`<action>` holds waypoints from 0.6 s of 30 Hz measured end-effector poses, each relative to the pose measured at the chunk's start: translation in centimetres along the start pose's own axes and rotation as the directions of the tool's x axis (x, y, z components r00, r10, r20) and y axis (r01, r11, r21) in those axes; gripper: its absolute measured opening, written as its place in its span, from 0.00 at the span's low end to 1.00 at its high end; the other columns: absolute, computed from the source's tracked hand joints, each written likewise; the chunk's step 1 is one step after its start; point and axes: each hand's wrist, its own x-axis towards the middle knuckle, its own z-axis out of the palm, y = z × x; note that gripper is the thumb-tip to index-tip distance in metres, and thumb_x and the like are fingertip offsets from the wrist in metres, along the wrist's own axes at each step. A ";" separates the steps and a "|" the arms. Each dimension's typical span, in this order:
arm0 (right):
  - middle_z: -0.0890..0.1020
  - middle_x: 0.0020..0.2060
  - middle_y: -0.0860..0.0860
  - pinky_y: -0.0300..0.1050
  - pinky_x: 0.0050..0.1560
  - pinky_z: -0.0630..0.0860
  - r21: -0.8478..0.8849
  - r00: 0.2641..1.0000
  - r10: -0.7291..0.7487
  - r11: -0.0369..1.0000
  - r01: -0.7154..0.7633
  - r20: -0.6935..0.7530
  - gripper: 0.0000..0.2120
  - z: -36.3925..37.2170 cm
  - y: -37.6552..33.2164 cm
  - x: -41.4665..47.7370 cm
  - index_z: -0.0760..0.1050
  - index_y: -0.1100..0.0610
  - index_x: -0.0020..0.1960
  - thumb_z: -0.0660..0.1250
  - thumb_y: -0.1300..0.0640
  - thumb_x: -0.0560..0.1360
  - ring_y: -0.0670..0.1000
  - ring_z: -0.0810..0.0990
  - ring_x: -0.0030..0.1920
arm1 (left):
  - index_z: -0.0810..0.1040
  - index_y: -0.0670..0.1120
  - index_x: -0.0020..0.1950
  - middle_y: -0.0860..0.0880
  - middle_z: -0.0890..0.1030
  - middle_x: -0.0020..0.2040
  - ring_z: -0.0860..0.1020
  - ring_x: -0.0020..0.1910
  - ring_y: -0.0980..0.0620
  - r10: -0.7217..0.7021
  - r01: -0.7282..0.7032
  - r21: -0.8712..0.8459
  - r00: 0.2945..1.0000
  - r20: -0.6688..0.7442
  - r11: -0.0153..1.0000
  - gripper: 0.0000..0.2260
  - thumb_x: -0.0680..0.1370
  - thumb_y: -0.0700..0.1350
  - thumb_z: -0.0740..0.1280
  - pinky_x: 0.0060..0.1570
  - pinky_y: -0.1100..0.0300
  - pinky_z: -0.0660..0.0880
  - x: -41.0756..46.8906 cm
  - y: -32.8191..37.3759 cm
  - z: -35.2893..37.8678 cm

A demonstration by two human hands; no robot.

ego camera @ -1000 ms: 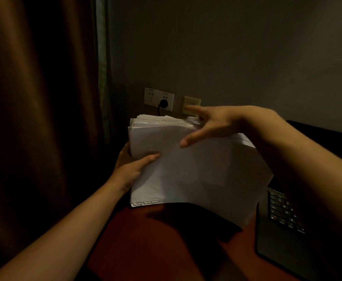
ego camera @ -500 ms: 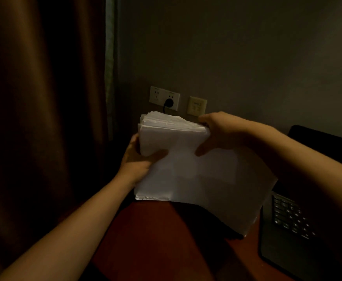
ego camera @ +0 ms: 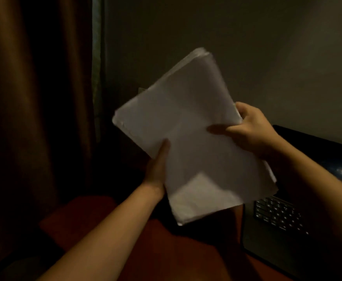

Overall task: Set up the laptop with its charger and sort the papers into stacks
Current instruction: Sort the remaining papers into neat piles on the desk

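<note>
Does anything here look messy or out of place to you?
Only slightly. The stack of papers is held up in the air, tilted, by the left hand and right hand, and its edges look uneven, with sheets not squared up. The open laptop on the table looks normal.

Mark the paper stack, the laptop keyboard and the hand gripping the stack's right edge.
paper stack [ego camera: 188,126], head view, middle of the top sheet
laptop keyboard [ego camera: 277,214], head view, centre of the visible keys
right hand [ego camera: 251,126], head view, back of the hand
</note>
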 end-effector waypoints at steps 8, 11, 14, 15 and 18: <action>0.85 0.50 0.46 0.39 0.45 0.81 0.487 0.941 0.091 0.869 0.084 -0.325 0.21 4.5 4.4 -3.8 0.76 0.56 0.61 0.76 0.57 0.71 0.45 0.84 0.51 | 0.74 0.47 0.71 0.51 0.78 0.61 0.77 0.57 0.54 0.235 -0.249 0.449 0.968 0.087 0.858 0.26 0.75 0.54 0.74 0.59 0.58 0.74 3.4 7.0 2.3; 0.84 0.51 0.44 0.37 0.44 0.80 0.497 0.945 0.102 0.865 0.069 -0.309 0.23 6.5 6.1 -4.9 0.74 0.57 0.64 0.75 0.58 0.72 0.44 0.84 0.52 | 0.71 0.49 0.73 0.49 0.78 0.65 0.76 0.62 0.51 0.281 -0.300 0.565 0.952 0.123 0.769 0.26 0.77 0.53 0.71 0.62 0.57 0.72 3.7 5.5 0.7; 0.84 0.54 0.47 0.42 0.46 0.81 0.480 0.936 0.119 0.875 0.058 -0.331 0.25 7.6 7.9 -5.4 0.73 0.57 0.66 0.75 0.53 0.71 0.48 0.84 0.53 | 0.72 0.55 0.66 0.53 0.79 0.60 0.79 0.59 0.55 0.320 -0.356 0.536 0.933 0.162 0.765 0.26 0.72 0.59 0.75 0.62 0.57 0.75 4.4 3.7 -0.6; 0.83 0.55 0.49 0.45 0.47 0.82 0.478 0.932 0.122 0.876 0.060 -0.341 0.26 7.7 8.3 -5.4 0.73 0.56 0.66 0.75 0.52 0.71 0.49 0.84 0.54 | 0.72 0.55 0.65 0.54 0.79 0.59 0.79 0.58 0.57 0.343 -0.375 0.527 0.925 0.162 0.763 0.26 0.71 0.60 0.76 0.61 0.60 0.75 4.8 3.2 -0.5; 0.83 0.57 0.51 0.46 0.51 0.81 0.479 0.921 0.125 0.875 0.073 -0.368 0.25 7.6 8.5 -4.9 0.73 0.57 0.66 0.75 0.53 0.72 0.50 0.83 0.56 | 0.73 0.47 0.70 0.50 0.79 0.63 0.76 0.58 0.57 0.359 -0.365 0.536 0.926 0.120 0.761 0.25 0.76 0.54 0.73 0.58 0.63 0.72 5.3 2.8 0.3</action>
